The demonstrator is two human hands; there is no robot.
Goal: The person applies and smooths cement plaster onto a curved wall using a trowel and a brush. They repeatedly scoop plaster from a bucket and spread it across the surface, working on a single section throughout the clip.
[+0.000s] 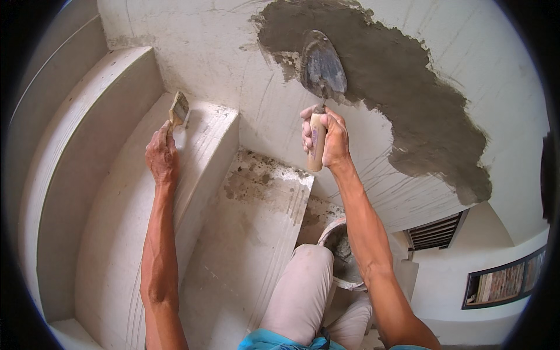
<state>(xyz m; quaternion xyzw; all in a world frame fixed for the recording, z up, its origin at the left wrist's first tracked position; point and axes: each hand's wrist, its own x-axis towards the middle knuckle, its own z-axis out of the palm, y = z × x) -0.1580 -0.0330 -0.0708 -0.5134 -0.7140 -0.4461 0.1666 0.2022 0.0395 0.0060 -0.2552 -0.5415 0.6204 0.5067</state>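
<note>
Gripping the trowel by its handle in the right hand, with blade over the lower left edge of the wet mortar patch on the wall. Clasping the brush in the left hand, above the step, near its wall-side edge. Probably best to tilt the blade slightly, press evenly and feather ragged edges thin.

I see, remotely, dark-grey mortar patch at two o'clock on off-white wall; trowel at one o'clock, blade mottled blue-grey, handle pale tan; tan-brown brush at ten; pale step at seven, dark-speckled; beige trousers and turquoise garment at six.
</note>
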